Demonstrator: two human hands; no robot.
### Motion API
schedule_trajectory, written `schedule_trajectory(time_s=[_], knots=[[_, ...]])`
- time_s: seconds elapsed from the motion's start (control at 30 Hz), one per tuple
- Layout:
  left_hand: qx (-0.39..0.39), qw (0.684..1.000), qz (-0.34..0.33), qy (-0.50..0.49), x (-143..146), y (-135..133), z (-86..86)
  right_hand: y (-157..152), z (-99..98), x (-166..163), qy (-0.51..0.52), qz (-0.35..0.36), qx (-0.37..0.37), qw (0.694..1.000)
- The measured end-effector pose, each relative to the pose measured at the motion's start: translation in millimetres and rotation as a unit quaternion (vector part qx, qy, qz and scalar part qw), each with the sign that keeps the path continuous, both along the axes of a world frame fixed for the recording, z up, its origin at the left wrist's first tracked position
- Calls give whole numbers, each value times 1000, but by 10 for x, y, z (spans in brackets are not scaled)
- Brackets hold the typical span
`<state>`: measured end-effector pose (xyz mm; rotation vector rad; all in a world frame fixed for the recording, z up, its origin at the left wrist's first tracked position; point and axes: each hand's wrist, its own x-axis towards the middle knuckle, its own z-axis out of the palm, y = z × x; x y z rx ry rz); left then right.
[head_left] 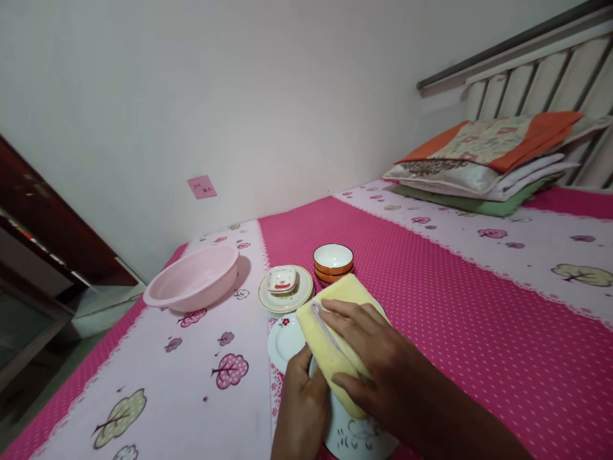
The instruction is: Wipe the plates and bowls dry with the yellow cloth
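My right hand [378,358] lies flat on a folded yellow cloth [330,319], pressing it onto a white plate [354,434] with a dark pattern. My left hand [301,402] grips the left rim of that plate, fingers curled round it. A second white plate [283,338] with a small red flower lies just left of the cloth. Beyond it stand a stack of cream plates [287,299] with a small square dish [281,280] on top, and two stacked orange bowls [333,260].
A pink plastic basin [191,278] sits at the back left on the pink-and-white patterned bedsheet [460,306]. Folded bedding and a pillow [483,163] are piled at the far right by a slatted headboard. A dark wooden cabinet [43,217] stands left of the bed.
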<state>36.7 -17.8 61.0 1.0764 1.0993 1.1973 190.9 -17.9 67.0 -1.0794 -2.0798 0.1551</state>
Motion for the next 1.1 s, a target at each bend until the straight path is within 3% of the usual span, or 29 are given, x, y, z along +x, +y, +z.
schedule_trajectory(time_s=[0.17,0.3,0.4,0.53,0.6,0.87,1.0,1.1], knots=[[-1,1000,16,-5,-60,-19,61,24,38,-52,50,-10,-23,998],[9,1000,12,9,-91,-13,69,39,121,2,88,24,-47,995],[-6,1000,7,25,-124,-19,48,77,111,59,59,35,-25,997],[-34,996,13,76,-180,-56,-35,129,22,37,-11,-5,46,999],[-33,994,14,100,-196,-72,-59,141,-8,3,-27,1,38,999],[36,988,-123,90,-195,-47,100,208,6,90,-22,-7,-93,995],[2,996,-85,39,-248,-58,103,251,89,187,75,-5,-238,968],[-32,999,-23,-19,-302,-68,59,290,82,179,146,11,-276,950]])
